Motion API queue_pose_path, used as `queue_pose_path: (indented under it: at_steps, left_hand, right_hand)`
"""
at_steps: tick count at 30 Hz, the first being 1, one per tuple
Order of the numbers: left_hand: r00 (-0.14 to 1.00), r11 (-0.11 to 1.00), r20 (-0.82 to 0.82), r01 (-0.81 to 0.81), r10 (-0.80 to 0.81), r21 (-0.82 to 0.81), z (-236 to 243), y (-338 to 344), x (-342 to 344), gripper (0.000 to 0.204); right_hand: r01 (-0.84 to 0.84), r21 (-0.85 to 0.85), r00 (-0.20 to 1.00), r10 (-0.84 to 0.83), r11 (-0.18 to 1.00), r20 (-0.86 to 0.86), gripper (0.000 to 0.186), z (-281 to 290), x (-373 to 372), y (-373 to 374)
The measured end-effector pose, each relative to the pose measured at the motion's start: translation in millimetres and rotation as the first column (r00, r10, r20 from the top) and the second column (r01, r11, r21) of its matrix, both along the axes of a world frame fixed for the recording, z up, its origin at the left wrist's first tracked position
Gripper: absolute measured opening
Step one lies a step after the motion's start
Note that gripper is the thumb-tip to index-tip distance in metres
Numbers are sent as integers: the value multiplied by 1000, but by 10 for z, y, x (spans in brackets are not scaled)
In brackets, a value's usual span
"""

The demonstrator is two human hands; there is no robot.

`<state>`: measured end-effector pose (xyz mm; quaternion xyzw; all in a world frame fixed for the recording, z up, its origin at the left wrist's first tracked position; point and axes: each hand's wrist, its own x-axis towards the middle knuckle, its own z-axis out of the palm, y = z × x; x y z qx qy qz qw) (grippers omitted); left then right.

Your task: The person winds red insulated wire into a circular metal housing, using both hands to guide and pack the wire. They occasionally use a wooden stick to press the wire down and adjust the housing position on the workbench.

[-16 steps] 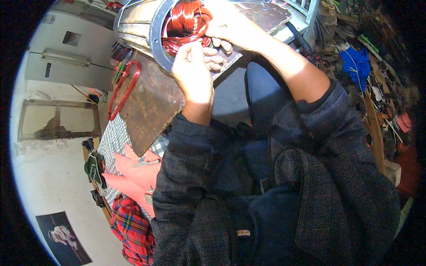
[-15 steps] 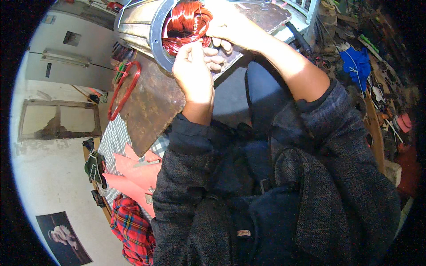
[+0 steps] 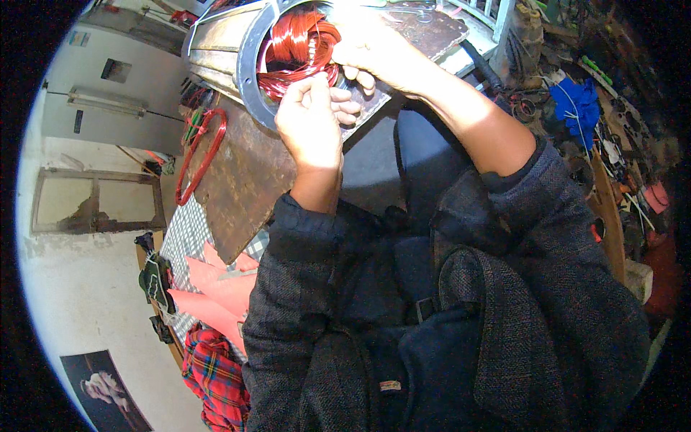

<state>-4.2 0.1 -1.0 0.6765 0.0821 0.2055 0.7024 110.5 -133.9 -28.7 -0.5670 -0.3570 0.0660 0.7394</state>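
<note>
A motor stator (image 3: 248, 72) with a ribbed metal body and a dark ring-shaped end lies on its side at the top of the view. Bundles of shiny red-brown copper wire (image 3: 294, 39) bulge from its opening. At the ring's lower right edge, my left hand (image 3: 311, 122) pinches the wire between thumb and forefinger, its other fingers loosely curled. On the right side of the bundle is my right hand (image 3: 371, 57), closed against the wire with curled fingers. Strong glare washes out its upper part, so its exact grip is partly hidden.
Under the stator is a worn brown tabletop (image 3: 248, 173). A loose red wire coil (image 3: 203, 162) hangs at its left edge. Pink sheets (image 3: 216, 288) lie on a checked cloth, near a red plaid cloth (image 3: 216, 374). Clutter with a blue bag (image 3: 576, 104) fills the right.
Both hands stay at the wire bundle with only slight finger shifts. The whole view has moved a little; the left hand sits slightly lower in it.
</note>
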Motion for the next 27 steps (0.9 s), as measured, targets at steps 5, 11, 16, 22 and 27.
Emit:
queue_pose_path:
  at_steps: [5, 11, 16, 22, 27]
  left_hand:
    - [999, 1000, -41, 11, -12, -21, 37, -26, 29, 22]
    - [998, 998, -60, -16, 20, 61, 25, -16, 13, 18]
    - [998, 990, 17, -67, 65, 122, 14, 5, -22, 19]
    - [1000, 999, -16, 1, 0, 33, 54, -26, -11, 21]
    - [994, 992, -36, 99, -102, -82, 70, -33, 31, 23]
  right_hand:
    - [22, -8, 999, -23, 1000, -29, 25, -49, 9, 49]
    - [39, -208, 998, -29, 977, 51, 23, 25, 23, 103]
    - [26, -289, 998, -10, 957, 57, 24, 64, -1, 46]
    - [146, -151, 987, -155, 978, -46, 30, -54, -181, -14]
    - [93, -150, 996, -94, 984, 5, 31, -92, -189, -69]
